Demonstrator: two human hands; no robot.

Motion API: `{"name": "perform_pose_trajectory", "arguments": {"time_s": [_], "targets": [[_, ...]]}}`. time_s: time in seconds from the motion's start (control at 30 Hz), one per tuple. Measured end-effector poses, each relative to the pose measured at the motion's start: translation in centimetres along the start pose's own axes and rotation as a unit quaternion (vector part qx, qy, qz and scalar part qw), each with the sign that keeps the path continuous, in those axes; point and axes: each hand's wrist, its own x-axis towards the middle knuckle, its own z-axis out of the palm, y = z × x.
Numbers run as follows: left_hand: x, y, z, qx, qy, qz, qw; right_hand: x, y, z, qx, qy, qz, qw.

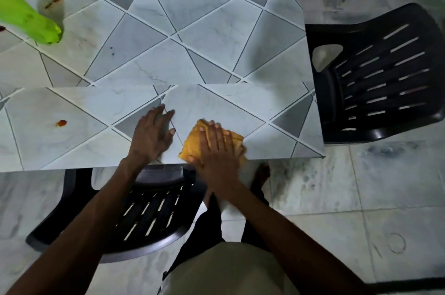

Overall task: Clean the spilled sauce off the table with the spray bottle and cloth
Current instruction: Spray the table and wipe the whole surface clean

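At the far left I saw the green spray bottle (29, 17) on the worktop (192, 17). It was blurred, and its upper end ran out of the picture. Just beside its base lay a smeared patch of red sauce (54, 0), in a pale wet-looking mark. Nearer to me, well apart from the bottle, a single orange-red sauce drop (61, 123) sat on the front slab of the worktop, and neither hand was touching it.

Toward the middle, my left grip (150, 137) lay palm-down on the bare worktop. Its fingers were straight and slightly spread and it held nothing. Just to its right was the orange cloth (190, 143), bunched at the near edge of the worktop. My right grip (216, 150) rested flat on top of it, with the fingers extended and pressing down rather than curled round the fabric. The two hands were close together but not touching.

Below the near edge, a black slatted plastic chair (149, 217) was tucked partly under the worktop, between my forearms. At the right end a second black chair (375, 77) faced the worktop's short side. Both chairs stood on a pale marbled tile floor (361, 186).
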Motion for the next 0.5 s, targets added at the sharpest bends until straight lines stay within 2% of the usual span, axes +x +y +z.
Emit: {"name": "perform_pose_trajectory", "arguments": {"time_s": [0.07, 0.13, 0.23, 0.33, 0.4, 0.5], "targets": [[-0.4, -0.7, -0.2, 0.005, -0.011, 0.013, 1.0, -1.2, 2.9, 0.3, -0.005, 0.0, 0.025, 1.0], [-0.5, -0.5, -0.3, 0.004, -0.013, 0.014, 1.0, -2.5, 7.6, -0.2, -0.008, 0.024, 0.126, 0.992], [-0.5, 0.1, -0.5, -0.019, -0.009, -0.003, 1.0, -3.5, 14.5, -2.5, -0.017, 0.054, 0.273, 0.96], [-0.3, 0.0, -0.8, -0.037, -0.012, -0.002, 0.999, -1.3, 15.0, -3.3, 0.003, 0.074, 0.347, 0.935], [-0.2, -0.5, -0.8, -0.051, -0.016, 0.002, 0.999, 1.3, 11.2, -2.5, 0.002, 0.068, 0.353, 0.933], [0.0, -1.3, -0.9, -0.073, -0.011, 0.01, 0.997, 4.8, 3.2, -0.6, 0.0, 0.047, 0.248, 0.968]]}}
